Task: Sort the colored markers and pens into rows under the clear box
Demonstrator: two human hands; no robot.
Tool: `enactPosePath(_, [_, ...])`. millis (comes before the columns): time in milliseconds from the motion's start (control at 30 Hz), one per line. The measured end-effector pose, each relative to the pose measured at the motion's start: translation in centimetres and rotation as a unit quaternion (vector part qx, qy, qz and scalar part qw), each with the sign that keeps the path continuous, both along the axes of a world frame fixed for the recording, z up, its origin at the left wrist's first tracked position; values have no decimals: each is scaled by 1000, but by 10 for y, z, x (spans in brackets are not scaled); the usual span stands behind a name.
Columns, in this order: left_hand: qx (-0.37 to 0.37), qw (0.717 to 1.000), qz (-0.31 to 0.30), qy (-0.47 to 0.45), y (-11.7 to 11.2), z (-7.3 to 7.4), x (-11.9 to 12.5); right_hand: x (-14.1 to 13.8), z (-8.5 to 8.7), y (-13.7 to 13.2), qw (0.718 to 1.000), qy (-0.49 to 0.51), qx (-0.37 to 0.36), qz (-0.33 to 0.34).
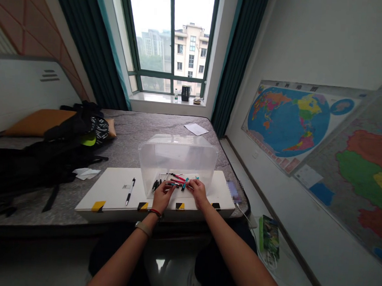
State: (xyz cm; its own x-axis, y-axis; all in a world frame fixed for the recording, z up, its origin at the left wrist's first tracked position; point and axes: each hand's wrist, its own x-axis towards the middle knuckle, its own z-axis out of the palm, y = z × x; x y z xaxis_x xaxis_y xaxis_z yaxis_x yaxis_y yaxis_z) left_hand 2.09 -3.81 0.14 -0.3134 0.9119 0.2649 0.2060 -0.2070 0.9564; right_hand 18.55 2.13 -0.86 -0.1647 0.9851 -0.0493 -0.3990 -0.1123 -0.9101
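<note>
A clear plastic bin (pixel 177 157) lies on its side on a flat white box (pixel 112 186), its opening toward me. In its mouth lie several red pens (pixel 178 177), black pen pieces (pixel 155 185) and a teal-and-black piece (pixel 184 185). My left hand (pixel 163 196) is closed in a pinch at the end of a dark, slim pen over the pile. Just to the right, my right hand (pixel 198 192) is also pinched, close to the red and teal pieces; its fingertips hide what they hold. Left of the bin, a white-and-black pen (pixel 130 192) lies alone on the box.
The box rests at the edge of a grey mattress (pixel 124 131). Black bags (pixel 66 130) and crumpled tissue (pixel 86 173) lie left. A paper sheet (pixel 196 129) lies behind the bin. A white cable (pixel 246 216) runs down at the right.
</note>
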Motion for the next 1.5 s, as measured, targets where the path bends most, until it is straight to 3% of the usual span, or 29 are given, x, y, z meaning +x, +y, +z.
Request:
enactPosePath(133, [27, 994, 85, 64, 6, -6, 6, -4, -2, 7, 982, -171, 69, 34])
enactPosePath(233, [50, 988, 79, 127, 7, -7, 8, -4, 18, 31, 938, -328, 81, 74])
enactPosePath(300, [73, 981, 72, 165, 5, -7, 9, -6, 41, 57, 881, -450, 120, 82])
enactPosePath(433, [89, 974, 77, 192, 1, -6, 9, -12, 77, 107, 740, -642, 183, 83])
enactPosePath(533, [82, 974, 95, 190, 1, -7, 9, -16, 81, 124, 709, -672, 191, 97])
enactPosePath(733, [50, 972, 152, 174, 3, -10, 8, -20, 60, 123, 679, -689, 205, 148])
enactPosePath(933, [51, 973, 143, 172, 2, -7, 8, -29, 46, 115, 690, -676, 201, 166])
enactPosePath(1167, [26, 983, 125, 131, -2, -4, 8, -29, 43, 104, 744, -624, 201, 129])
enactPosePath(1333, [55, 987, 79, 131, -3, -4, 12, -21, 46, 96, 775, -588, 213, 96])
enactPosePath(1400, [60, 988, 71, 125, -2, -5, 13, -16, 41, 86, 812, -541, 204, 76])
enactPosePath(1500, [48, 990, 78, 106, -1, -5, 12, -6, 25, 63, 924, -358, 125, 46])
